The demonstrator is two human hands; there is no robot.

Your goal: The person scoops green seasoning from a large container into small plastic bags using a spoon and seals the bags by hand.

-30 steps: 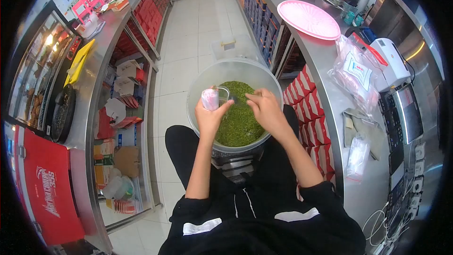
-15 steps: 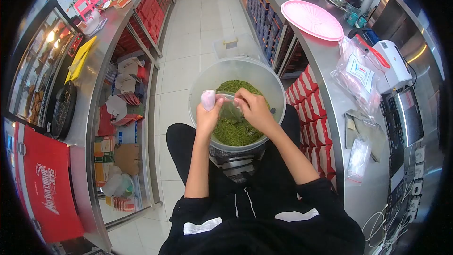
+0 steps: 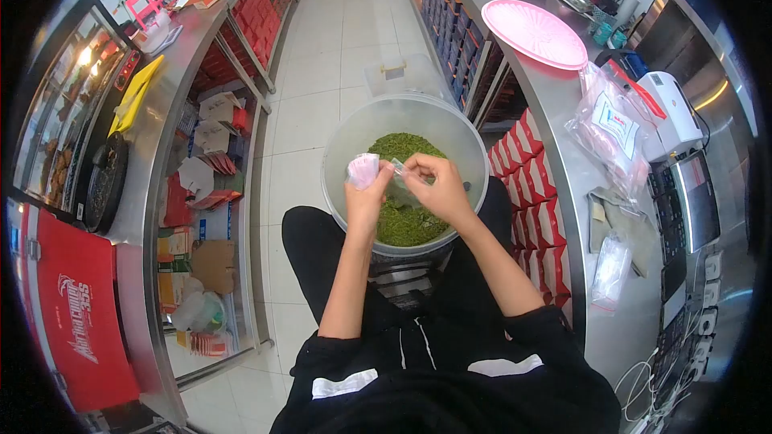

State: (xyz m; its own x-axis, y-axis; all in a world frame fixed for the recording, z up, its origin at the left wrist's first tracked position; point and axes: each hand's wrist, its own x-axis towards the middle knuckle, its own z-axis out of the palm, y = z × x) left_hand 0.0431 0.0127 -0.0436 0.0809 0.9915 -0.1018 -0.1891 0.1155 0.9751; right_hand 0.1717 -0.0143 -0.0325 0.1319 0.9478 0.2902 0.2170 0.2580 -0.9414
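A large translucent tub (image 3: 338, 149) stands between my knees, with a heap of green shredded leafy stuff (image 3: 404, 229) inside. Over it, my left hand (image 3: 367, 202) is closed around a crumpled pinkish-white bundle (image 3: 363, 169), whose kind I cannot make out. The thumb side of that hand touches the edge of a small clear plastic bag (image 3: 399, 186). My right hand (image 3: 438, 186) pinches the same bag between thumb and fingers. The bag hangs above the green heap, and whether anything is in it cannot be seen.
Behind the tub sits a clear lidded box (image 3: 408, 79). A pink round tray (image 3: 535, 34) and plastic packets (image 3: 615, 124) lie on the right counter. Stacked red-and-white cartons (image 3: 527, 193) fill the shelf below. A glass display case (image 3: 76, 108) stands on the left counter.
The clear bag was stretched wider between my hands and now looks bunched and narrower. My left hand has turned, showing more of the pinkish-white bundle. My right hand has shifted slightly.
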